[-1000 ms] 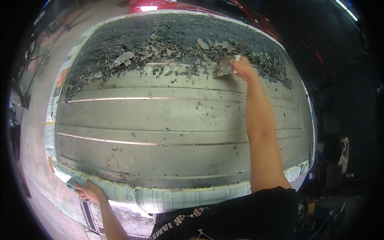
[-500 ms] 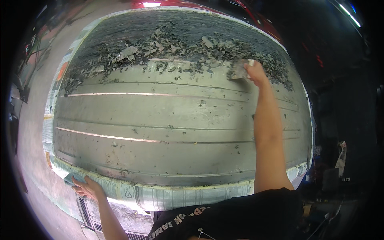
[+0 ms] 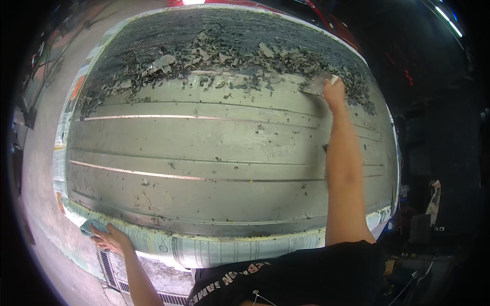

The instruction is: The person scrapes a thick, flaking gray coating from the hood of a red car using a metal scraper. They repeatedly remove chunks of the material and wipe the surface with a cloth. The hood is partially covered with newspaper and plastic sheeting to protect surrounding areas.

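Holding a scraper (image 3: pixel 312 86), the right hand (image 3: pixel 335 93) is toward the panel (image 3: pixel 229 140)'s far right corner. By the near left corner, I can't tell if the left hand (image 3: pixel 112 239) grips a blue cloth (image 3: pixel 90 225).

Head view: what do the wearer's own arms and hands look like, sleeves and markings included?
The left hand and right hand are ungloved; no watch or bracelet shows. The black T-shirt has pale lettering across it, and its right sleeve ends above the elbow. A thin white cord shows at the lower edge.
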Demonstrator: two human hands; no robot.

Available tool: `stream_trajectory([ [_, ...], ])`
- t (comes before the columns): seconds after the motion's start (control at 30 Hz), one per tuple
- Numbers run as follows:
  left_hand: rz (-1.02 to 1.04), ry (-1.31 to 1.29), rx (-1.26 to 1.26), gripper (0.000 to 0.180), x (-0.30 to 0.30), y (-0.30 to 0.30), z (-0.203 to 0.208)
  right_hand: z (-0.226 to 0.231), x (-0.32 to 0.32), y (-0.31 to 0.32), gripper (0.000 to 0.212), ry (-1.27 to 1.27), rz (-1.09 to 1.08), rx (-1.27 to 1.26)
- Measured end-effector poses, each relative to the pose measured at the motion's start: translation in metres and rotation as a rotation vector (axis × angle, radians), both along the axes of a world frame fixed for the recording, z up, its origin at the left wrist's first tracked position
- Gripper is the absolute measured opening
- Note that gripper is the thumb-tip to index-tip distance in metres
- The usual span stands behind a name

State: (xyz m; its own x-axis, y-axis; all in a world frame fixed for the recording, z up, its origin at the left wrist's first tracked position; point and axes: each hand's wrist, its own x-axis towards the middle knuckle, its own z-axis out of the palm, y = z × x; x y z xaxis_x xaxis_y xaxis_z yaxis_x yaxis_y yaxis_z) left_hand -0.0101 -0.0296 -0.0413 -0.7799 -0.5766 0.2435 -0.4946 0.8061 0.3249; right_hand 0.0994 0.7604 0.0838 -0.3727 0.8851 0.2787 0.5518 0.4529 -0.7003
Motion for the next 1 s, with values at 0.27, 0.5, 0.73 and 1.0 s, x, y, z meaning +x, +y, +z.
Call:
stream_trajectory([
  [0.27, 0.007, -0.007, -0.011, 0.067, 0.003, -0.005, -0.003, 0.017, -0.007, -0.001, 0.035, -0.067, -0.017, 0.163],
  [0.5, -0.012, 0.0, -0.039, 0.067, -0.001, -0.01, -0.004, 0.007, -0.015, -0.022, 0.036, -0.072, -0.066, 0.366],
  [0.73, -0.015, 0.01, 0.017, 0.067, -0.001, -0.005, -0.003, 0.003, 0.001, -0.004, 0.04, -0.096, -0.168, 0.267],
  [1.0, 0.003, 0.003, 0.007, 0.067, 0.0, -0.005, -0.003, 0.005, -0.01, -0.016, 0.047, -0.096, -0.109, 0.204],
])
